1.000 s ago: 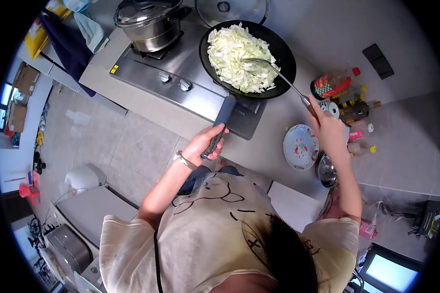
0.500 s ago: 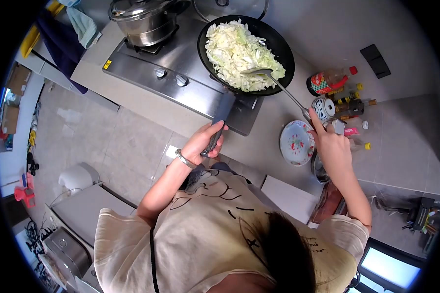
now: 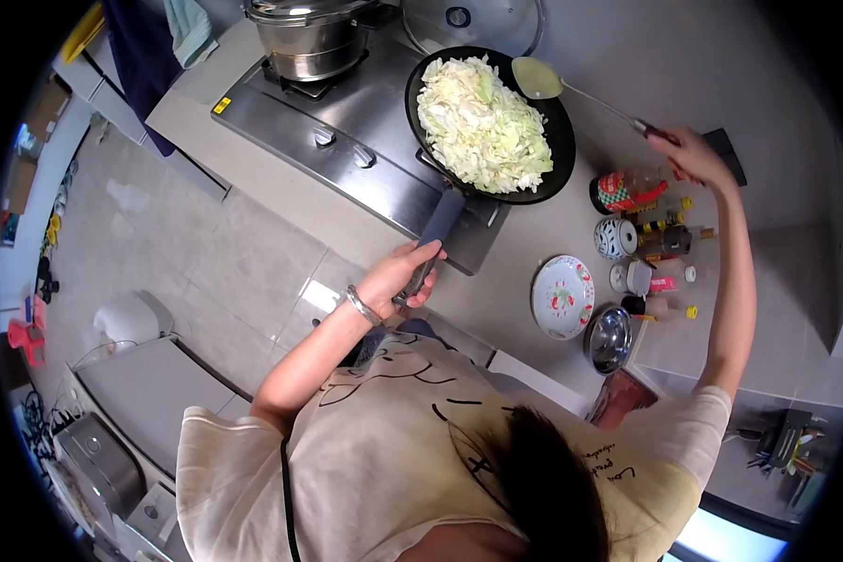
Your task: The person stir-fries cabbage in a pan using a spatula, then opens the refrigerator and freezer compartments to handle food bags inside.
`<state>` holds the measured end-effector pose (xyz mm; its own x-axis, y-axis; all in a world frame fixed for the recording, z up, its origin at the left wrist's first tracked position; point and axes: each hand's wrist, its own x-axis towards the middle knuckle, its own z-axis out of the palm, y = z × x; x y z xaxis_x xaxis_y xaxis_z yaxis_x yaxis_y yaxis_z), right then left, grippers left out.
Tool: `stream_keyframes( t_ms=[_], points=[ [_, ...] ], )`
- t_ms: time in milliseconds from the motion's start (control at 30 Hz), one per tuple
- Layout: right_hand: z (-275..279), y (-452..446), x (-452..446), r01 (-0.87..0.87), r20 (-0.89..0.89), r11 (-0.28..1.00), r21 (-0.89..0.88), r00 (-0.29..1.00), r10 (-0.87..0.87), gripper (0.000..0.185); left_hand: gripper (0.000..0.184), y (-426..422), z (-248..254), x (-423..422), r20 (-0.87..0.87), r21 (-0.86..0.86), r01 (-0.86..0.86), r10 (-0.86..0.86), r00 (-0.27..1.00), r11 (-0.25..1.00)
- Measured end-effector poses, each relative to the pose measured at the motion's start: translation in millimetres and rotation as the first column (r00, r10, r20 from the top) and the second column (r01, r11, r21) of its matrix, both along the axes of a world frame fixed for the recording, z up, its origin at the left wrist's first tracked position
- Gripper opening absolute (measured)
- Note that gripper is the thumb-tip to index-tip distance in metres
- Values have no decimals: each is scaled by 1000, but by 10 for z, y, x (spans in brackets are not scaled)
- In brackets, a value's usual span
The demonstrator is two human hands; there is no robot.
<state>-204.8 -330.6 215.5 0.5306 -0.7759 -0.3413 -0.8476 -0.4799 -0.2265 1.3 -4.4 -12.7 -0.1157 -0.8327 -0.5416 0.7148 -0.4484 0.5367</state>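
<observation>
Chopped cabbage [image 3: 487, 126] fills a black wok [image 3: 560, 140] at the upper middle of the head view. My left hand [image 3: 403, 279] is wrapped round the wok's long dark handle [image 3: 440, 217]. At the upper right, my right hand [image 3: 698, 157] grips a long-handled metal spatula [image 3: 538, 79]. The spatula's broad head is raised at the wok's far right rim, apart from the cabbage; whether it touches the rim I cannot tell.
A steel pot [image 3: 311, 47] stands on the stove [image 3: 290, 122]. A glass lid [image 3: 487, 23] leans behind the wok. To the right are a floral plate [image 3: 564, 298], a metal bowl [image 3: 611, 339], a patterned jar [image 3: 614, 239] and a red-labelled bottle [image 3: 618, 191] among several others.
My right hand has moved up and away, lifting the spatula out of the cabbage to the wok's far right side. My left hand keeps its hold on the handle. The view has shifted slightly.
</observation>
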Motion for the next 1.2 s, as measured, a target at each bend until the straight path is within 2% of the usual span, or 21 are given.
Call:
stream_keyframes(
  t_ms=[100, 200, 300, 400, 500, 600, 700, 800, 867, 933, 1000, 1067, 1133, 1200],
  points=[
    [4, -535, 374, -65, -160, 998, 9, 985, 65, 33, 29, -7, -10, -7, 20, 8, -8, 7, 1000, 1000],
    [-20, -820, 777, -136, -246, 990, 30, 959, 139, 33, 29, -4, 3, 7, 22, 14, -4, 4, 1000, 1000],
    [-63, -913, 1123, -306, -202, 947, 100, 925, 320, 30, 29, -11, 10, 11, 37, 24, -6, 5, 999, 1000],
    [-85, -802, 1326, -419, -169, 903, 98, 887, 430, 22, 29, -11, 4, 13, 31, 27, -3, 2, 1000, 1000],
    [-42, -415, 1287, -531, -206, 847, -36, 833, 513, 29, 29, -6, -10, 15, 13, 30, -5, 5, 1000, 1000],
    [-59, -243, 917, -699, -266, 680, -221, 714, 647, 37, 28, -10, -10, 27, 9, 22, -1, 0, 1000, 1000],
    [11, 289, 466, -631, -290, 706, -322, 775, 561, 37, 26, 0, -44, 35, -9, -4, 11, -11, 1000, 1000],
    [-179, 605, -72, -559, -245, 697, -450, 827, 505, 41, 26, -3, -55, 36, -25, -9, 16, -16, 1000, 1000],
    [-265, 954, -277, -445, -253, 727, -523, 895, 366, 42, 25, -5, -76, 40, -54, -27, 16, -18, 998, 1000],
    [-273, 1259, -432, -369, -282, 750, -548, 926, 250, 50, 26, -1, -76, 28, -53, -28, 18, -19, 998, 999],
    [-247, 1529, -593, -278, -237, 784, -555, 956, 171, 52, 26, -7, -54, 39, -19, -18, 19, -19, 1000, 1000],
    [-340, 1724, -745, -261, -226, 771, -580, 962, 156, 54, 27, -22, -33, 23, -39, 1, 3, -3, 999, 1000],
    [-525, 1830, -742, -289, -313, 788, -543, 941, 129, 53, 27, -27, -18, 12, -54, 12, -10, 10, 998, 1000],
    [-888, 1801, -636, -262, -260, 794, -548, 956, 137, 52, 27, -15, -18, 5, -72, 14, -17, 18, 997, 1000]
  ],
)
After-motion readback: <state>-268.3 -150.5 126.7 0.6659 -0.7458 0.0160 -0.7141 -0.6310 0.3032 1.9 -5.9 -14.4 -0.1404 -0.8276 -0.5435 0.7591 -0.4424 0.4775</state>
